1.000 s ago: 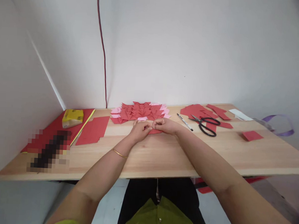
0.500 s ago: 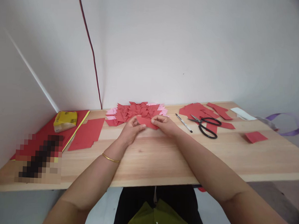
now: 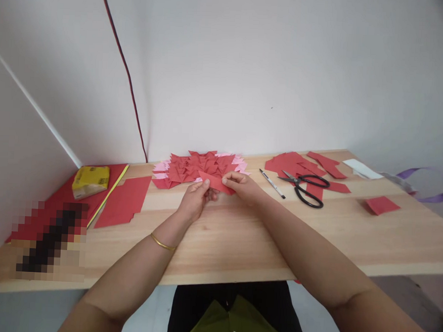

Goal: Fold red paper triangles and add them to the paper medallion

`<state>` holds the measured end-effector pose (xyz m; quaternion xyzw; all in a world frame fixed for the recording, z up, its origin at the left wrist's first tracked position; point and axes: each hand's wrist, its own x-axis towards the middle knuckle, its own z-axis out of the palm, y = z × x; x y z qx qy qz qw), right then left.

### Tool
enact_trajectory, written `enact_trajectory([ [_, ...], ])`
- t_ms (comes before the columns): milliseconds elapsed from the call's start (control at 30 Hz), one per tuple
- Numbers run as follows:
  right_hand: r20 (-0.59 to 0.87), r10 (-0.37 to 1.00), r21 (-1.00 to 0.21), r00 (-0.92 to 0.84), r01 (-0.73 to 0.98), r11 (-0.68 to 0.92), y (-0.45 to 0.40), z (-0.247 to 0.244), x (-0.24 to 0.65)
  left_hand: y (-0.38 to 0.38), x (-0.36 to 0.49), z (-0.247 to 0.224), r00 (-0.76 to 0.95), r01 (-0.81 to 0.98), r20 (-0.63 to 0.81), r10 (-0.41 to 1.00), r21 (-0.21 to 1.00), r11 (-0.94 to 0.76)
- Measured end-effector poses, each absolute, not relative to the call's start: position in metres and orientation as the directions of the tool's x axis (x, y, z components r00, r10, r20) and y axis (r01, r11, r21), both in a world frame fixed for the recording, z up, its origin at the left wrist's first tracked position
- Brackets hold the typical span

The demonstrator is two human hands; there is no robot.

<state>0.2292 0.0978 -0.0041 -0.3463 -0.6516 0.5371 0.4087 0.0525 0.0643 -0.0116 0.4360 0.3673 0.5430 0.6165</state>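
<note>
Between my hands, above the table's middle, is a small piece of red paper (image 3: 216, 182), apparently folded. My left hand (image 3: 196, 198) grips its left side, the thumb on top and the fingers curled beneath. At the right end, my right hand (image 3: 240, 186) pinches the paper between thumb and fingers. Just behind them lies a heap of folded red paper pieces (image 3: 195, 165), with pink folded pieces (image 3: 162, 169) at its sides. My hands partly cover the front of that heap.
On the wooden table (image 3: 232, 241), a pen (image 3: 272, 183), black-handled scissors (image 3: 304, 182) and red paper offcuts (image 3: 290, 163) lie right. A red paper square (image 3: 382, 205) is farther right. Left are red sheets (image 3: 125, 200), a yellow packet (image 3: 90, 181) and a blurred-out dark object (image 3: 52, 239).
My left thumb has shifted up on the red paper, and the left fingers now show curled below it. The right hand keeps its pinch. The view has turned slightly.
</note>
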Motion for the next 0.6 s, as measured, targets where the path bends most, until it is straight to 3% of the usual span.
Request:
enact_trajectory([
  [100,0.173,0.907,-0.983,-0.385,-0.009,0.183,0.099,-0.005,0.228,0.063,0.053,-0.010,0.144,-0.358,0.017,0.989,0.933,0.036],
  [267,0.204,0.904,-0.978,-0.375,-0.042,0.203,0.096,-0.005,0.222,0.062,0.053,-0.014,0.091,-0.082,0.013,0.996,0.997,-0.005],
  [600,0.219,0.918,-0.961,-0.329,0.089,0.261,0.092,-0.004,0.213,0.061,0.052,-0.010,0.031,0.122,0.049,0.998,0.991,-0.052],
])
